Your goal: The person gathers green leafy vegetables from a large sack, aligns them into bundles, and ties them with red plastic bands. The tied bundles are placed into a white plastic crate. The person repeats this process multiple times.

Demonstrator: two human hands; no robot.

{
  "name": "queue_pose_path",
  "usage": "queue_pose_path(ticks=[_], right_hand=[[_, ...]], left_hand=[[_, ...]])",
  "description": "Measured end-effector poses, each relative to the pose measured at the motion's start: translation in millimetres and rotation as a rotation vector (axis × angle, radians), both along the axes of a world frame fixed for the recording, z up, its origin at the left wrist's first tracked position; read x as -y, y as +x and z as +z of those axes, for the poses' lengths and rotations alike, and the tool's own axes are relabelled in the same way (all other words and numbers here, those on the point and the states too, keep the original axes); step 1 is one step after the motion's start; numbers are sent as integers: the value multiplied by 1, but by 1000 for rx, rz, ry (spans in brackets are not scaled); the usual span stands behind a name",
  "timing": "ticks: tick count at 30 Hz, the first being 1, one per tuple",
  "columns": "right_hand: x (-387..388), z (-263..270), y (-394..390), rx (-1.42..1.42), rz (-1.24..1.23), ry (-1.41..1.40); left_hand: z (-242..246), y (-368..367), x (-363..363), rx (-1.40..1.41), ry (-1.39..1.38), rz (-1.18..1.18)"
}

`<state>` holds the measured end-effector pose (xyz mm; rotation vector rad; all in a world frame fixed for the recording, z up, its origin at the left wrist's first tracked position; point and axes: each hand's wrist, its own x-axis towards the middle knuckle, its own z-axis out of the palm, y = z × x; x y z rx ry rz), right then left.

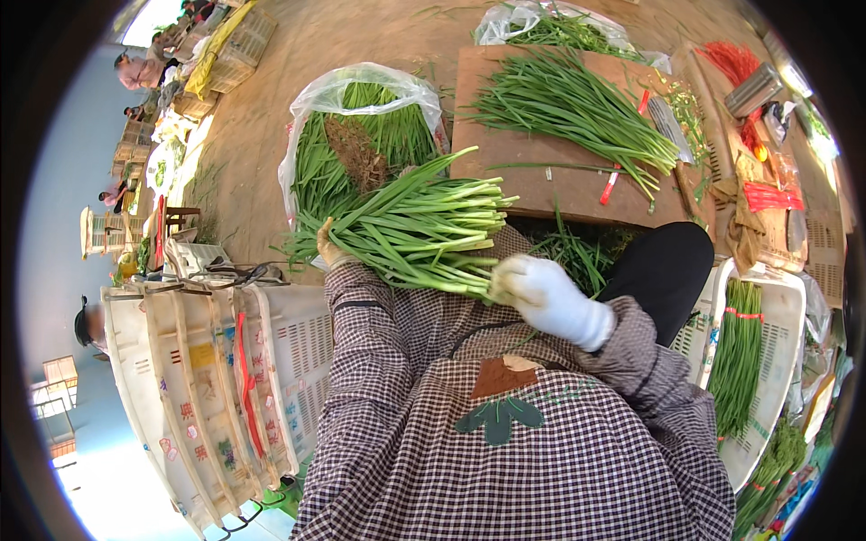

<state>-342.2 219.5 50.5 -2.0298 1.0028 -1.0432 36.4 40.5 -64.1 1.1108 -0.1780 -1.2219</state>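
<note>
A loose bunch of garlic chives (419, 226) lies across my lap, pale stem ends to the right. My left hand (331, 247), in a soiled glove, grips the leafy end; most of its fingers are hidden under the leaves. At the lower stem ends my right hand (548, 297), in a white glove, has its fingers curled in on the stems; its fingertips are slightly blurred. Beyond my knees, a second pile of chives (582, 111) rests on a brown board (514, 189). A knife (670, 128) with a broad blade lies beside that pile.
An open plastic bag (365, 95) of chives stands ahead, another bag (517, 20) behind the board. Stacked white crates (196, 392) rise at my left. To my right, a white crate (778, 379) holds tied chives (737, 351). A metal flask (753, 90) and red ties (771, 196) lie beyond.
</note>
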Motion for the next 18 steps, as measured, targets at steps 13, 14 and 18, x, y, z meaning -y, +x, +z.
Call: queue_pose_path(ticks=[13,14,18], right_hand=[[21,25,-8,-229,-333,-120],[34,26,8,-293,-344,-108],[49,11,29,-440,-266,-72]], left_hand=[[-9,7,-2,102,-14,-26],[-7,8,-2,77,-11,-25],[12,9,1,18,-128,-53]])
